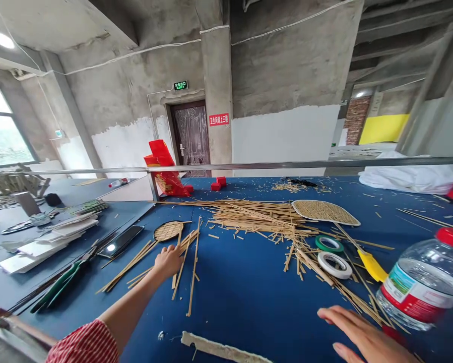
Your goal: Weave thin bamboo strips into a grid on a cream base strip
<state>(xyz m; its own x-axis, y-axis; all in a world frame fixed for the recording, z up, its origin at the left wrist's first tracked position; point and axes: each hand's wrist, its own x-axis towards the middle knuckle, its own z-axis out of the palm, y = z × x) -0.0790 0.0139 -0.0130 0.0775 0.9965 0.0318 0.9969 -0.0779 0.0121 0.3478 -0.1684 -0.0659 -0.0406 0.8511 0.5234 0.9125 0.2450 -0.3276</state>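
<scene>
My left hand [168, 261] reaches far out over the blue table [241, 287], fingers curled down onto a loose bundle of thin bamboo strips [181, 252]; whether it grips any I cannot tell. Just beyond it lies a small round woven piece [168, 230]. My right hand [362, 335] rests flat and open on the table near the front edge, holding nothing. A clear water bottle with a red cap [425, 280] lies on its side just right of that hand.
A big heap of bamboo strips [256, 214] and a woven oval mat [324, 212] lie mid-table. Green tape roll [329, 244], white tape roll [335, 264], yellow-handled tool [372, 264]. Phone [121, 241] and paper stacks [48, 237] at left. A metal rail [286, 165] crosses behind.
</scene>
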